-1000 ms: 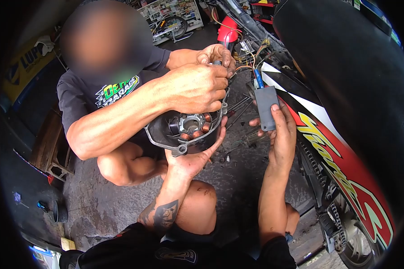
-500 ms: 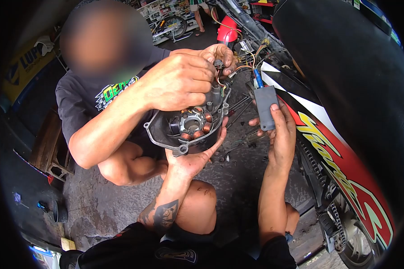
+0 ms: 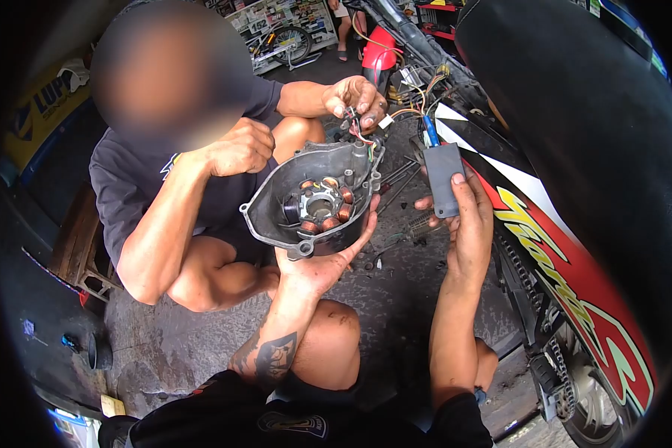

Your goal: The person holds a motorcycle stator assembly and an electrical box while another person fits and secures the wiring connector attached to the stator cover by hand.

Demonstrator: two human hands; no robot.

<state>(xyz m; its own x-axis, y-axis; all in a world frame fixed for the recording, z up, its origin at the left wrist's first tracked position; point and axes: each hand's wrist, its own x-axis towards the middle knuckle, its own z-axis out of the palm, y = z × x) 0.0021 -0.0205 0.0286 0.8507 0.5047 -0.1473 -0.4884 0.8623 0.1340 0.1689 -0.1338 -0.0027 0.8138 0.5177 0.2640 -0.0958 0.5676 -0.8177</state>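
Note:
My left hand (image 3: pixel 317 270) supports a dark engine side cover (image 3: pixel 265 216) from below, its fingers reaching along the right side. Inside the cover sits a stator (image 3: pixel 321 207) with copper coils around a round opening. In my right hand (image 3: pixel 470 213) is a flat grey box (image 3: pixel 444 179), gripped between thumb and fingers, with a blue plug (image 3: pixel 431 131) and wires at its top. Beyond the cover, a co-worker's hand (image 3: pixel 355 95) pinches a small connector (image 3: pixel 352 116) on the cover's wires. That person's other hand (image 3: pixel 243 147) is raised and curled, apart from the cover.
On the right stands a motorcycle with a black seat (image 3: pixel 575 97) and red-and-white side panel (image 3: pixel 575 291). Loose wiring (image 3: pixel 425 82) hangs by its frame. Tools (image 3: pixel 399 179) lie on the floor between my hands. A wooden bench (image 3: pixel 82 231) stands at left.
One of the co-worker's hands has left the wires and pulled back left, uncovering the cover's upper part. The other still holds the connector, slightly lower. My hands stay put.

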